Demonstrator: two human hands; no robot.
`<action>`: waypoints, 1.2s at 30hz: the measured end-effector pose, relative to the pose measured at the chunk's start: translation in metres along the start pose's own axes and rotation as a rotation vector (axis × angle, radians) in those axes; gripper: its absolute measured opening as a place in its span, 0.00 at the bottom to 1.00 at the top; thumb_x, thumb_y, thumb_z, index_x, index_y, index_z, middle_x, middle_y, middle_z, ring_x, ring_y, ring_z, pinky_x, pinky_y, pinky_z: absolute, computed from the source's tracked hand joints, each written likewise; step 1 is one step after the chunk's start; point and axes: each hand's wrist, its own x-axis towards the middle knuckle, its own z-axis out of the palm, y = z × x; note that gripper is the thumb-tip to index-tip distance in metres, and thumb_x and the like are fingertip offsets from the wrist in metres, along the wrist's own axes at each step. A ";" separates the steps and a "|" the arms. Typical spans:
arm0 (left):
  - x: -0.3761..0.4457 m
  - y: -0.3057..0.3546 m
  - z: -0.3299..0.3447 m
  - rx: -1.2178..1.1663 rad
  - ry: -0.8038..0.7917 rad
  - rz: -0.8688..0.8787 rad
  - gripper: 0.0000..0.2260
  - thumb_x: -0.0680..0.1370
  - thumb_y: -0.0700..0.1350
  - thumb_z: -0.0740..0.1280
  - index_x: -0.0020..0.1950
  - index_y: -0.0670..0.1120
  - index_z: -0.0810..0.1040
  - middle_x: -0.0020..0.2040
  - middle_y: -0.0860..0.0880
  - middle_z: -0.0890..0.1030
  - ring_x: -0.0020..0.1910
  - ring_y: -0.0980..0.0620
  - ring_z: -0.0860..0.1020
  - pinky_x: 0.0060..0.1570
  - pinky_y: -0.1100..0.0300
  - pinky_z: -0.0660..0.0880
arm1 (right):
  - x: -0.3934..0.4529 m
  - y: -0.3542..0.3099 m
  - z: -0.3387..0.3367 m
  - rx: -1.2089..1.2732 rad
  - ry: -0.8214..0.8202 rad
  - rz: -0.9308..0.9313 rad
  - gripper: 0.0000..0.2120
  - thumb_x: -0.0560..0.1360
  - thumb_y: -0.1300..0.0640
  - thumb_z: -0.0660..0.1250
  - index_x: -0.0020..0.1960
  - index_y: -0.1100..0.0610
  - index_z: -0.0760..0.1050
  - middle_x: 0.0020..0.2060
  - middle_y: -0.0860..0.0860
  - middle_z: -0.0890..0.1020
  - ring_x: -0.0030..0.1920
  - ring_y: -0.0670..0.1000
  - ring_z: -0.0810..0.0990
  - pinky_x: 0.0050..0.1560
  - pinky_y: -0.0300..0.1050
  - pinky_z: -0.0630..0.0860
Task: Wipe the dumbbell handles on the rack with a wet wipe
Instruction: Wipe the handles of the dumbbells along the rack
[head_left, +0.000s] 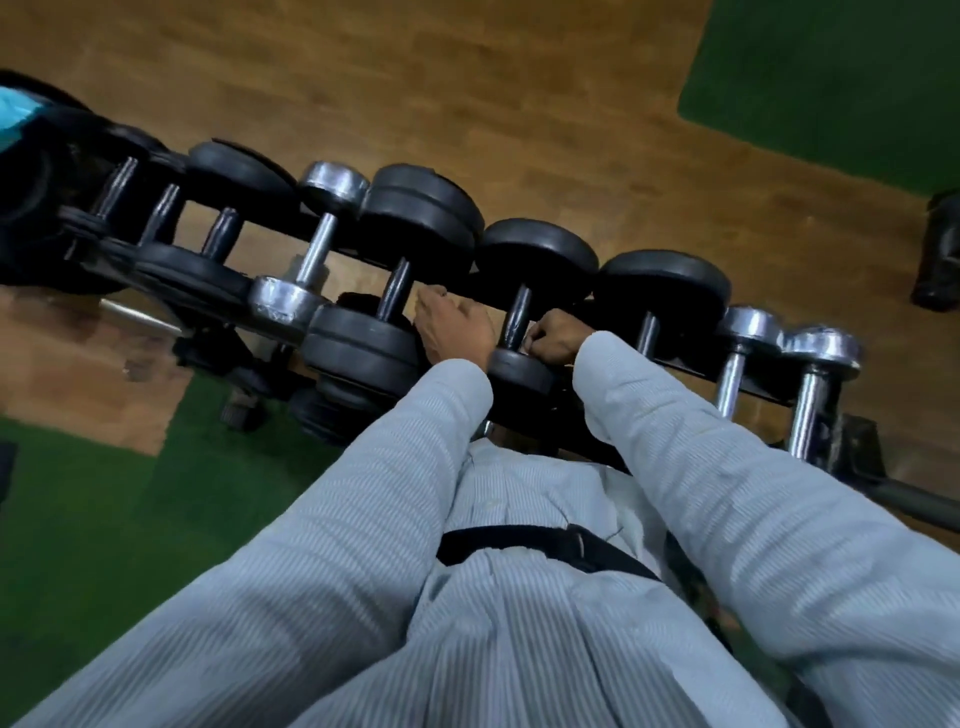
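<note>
While the right hand (555, 344) sits curled into a loose fist at the near end of a black dumbbell's handle (518, 318), a scrap of white shows between its fingers, prob. the wet wipe (531, 345), though it's too small to be sure. The left hand (457, 327) rests palm-down w/ fingers partly curled in the gap between that dumbbell and the next black one to the left; whether it grips anything, can't tell. It looks to be bracing on the rack (561, 400).

Step in hand, as I read it: wiping this one handle, mid-row. The dumbbell lies on the upper tier of the rack, roughly centre of the row, its near plate (522, 371) just under the right wrist and its far plate (537, 254) toward the wooden floor (467, 93).

The handle's long axis runs near-to-far from the person, tilted slightly right at the far end, across the rack's run. The other handles lie parallel.

Next move prob. calls for sliding the wipe along that axis toward the far plate, fingers wrapped round the bar, then shifting right to the neighbouring black dumbbell (657, 291) and the chrome ones (748, 332) beyond.
</note>
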 end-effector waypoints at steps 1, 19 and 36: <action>-0.001 0.002 0.001 0.022 0.011 -0.007 0.15 0.77 0.37 0.62 0.64 0.39 0.73 0.64 0.39 0.77 0.63 0.39 0.74 0.59 0.51 0.69 | 0.001 -0.002 0.001 0.116 -0.037 0.032 0.06 0.73 0.64 0.67 0.38 0.63 0.81 0.34 0.56 0.82 0.36 0.54 0.79 0.33 0.42 0.77; 0.004 0.003 0.009 0.087 0.177 0.052 0.09 0.79 0.39 0.61 0.57 0.41 0.77 0.54 0.43 0.80 0.54 0.43 0.77 0.50 0.57 0.65 | 0.022 -0.018 0.020 0.824 -0.233 0.166 0.12 0.65 0.61 0.81 0.45 0.58 0.82 0.39 0.52 0.85 0.46 0.53 0.85 0.49 0.48 0.82; 0.006 0.003 0.010 0.113 0.114 0.010 0.08 0.80 0.42 0.60 0.54 0.43 0.77 0.52 0.45 0.80 0.52 0.43 0.77 0.51 0.48 0.74 | 0.012 -0.017 0.019 0.879 0.667 0.218 0.13 0.65 0.48 0.83 0.39 0.53 0.83 0.33 0.45 0.84 0.34 0.42 0.82 0.41 0.36 0.80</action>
